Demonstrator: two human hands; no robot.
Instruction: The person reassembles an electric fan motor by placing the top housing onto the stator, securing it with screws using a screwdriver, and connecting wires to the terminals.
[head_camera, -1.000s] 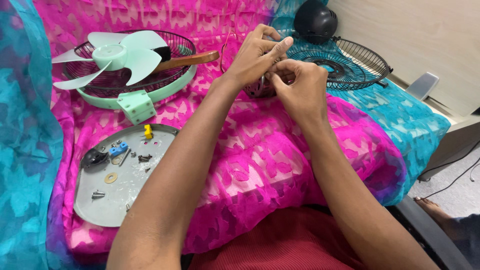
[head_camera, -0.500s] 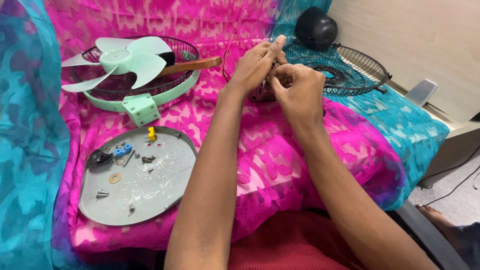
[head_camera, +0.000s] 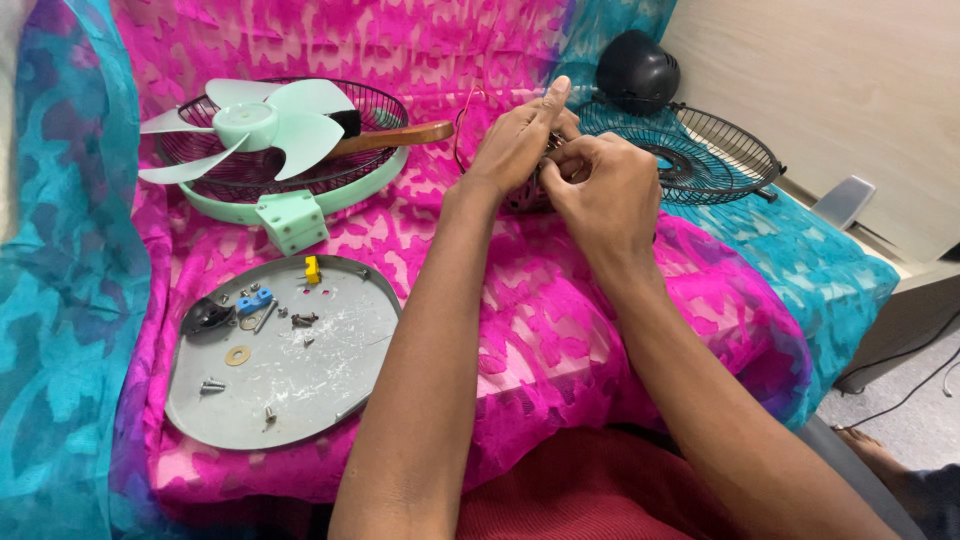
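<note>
Your left hand (head_camera: 515, 140) & right hand (head_camera: 605, 195) meet at upper centre of the frame, fingers pinched together around a small dark part (head_camera: 530, 195) that's mostly hidden behind them, so can't tell exactly what it is. At upper left sits a mint-green fan blade (head_camera: 250, 125) on a wire guard w/ a pale green rim (head_camera: 290, 205), a wooden-handled tool (head_camera: 395, 137) lying across it. Lower left: a grey oval base plate (head_camera: 310, 385) holding screws, a washer & a blue bit; upper right: a black wire guard (head_camera: 700, 155), all on pink & teal cloth (head_camera: 560, 330).
</note>
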